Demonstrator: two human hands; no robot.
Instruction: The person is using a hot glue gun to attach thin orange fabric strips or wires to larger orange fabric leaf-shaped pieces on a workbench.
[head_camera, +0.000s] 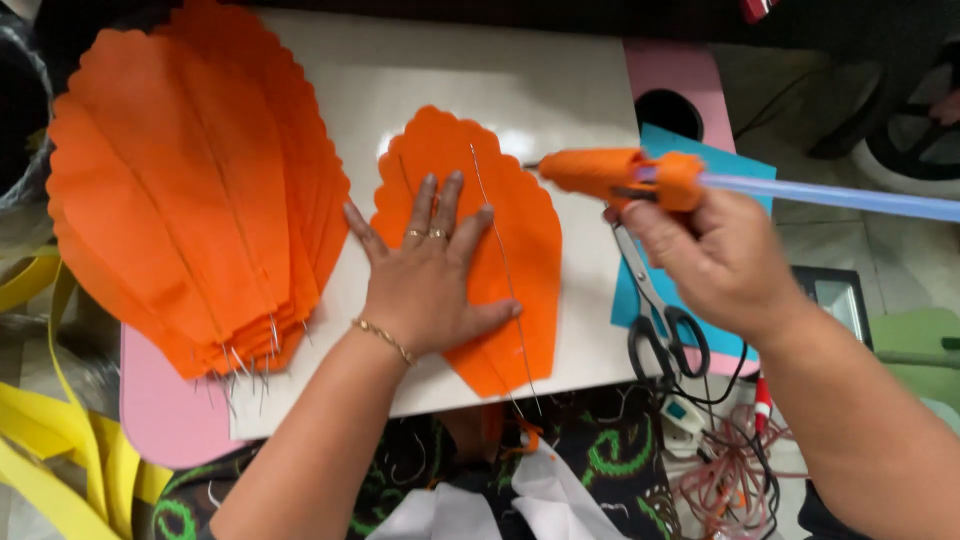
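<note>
The orange paper petal (520, 235) lies flat on the white board (560, 90), near the middle of it and closer to the near edge, with its pointed base just over that edge and its rounded, scalloped top toward the far edge. Its long axis runs from the near edge to the far edge, leaning a little to the left at the top. A thin wire (505, 270) lies along this axis, and its lower end sticks out past the base. The left hand (425, 275) is pressed flat on the petal with the fingers spread, probably to keep the paper from sliding and the wire in its place. The right hand (715, 260) is closed around the handle of an orange glue gun (620, 175), whose nozzle points left, toward the upper part of the wire; a pale glue stick (840, 195) comes out behind it to the right. At the left edge of the board is a stack of similar petals (180, 200), each with a wire. At the right edge, black-handled scissors (660, 320) lie on a blue sheet (740, 165), over the pink table (170, 420).
</note>
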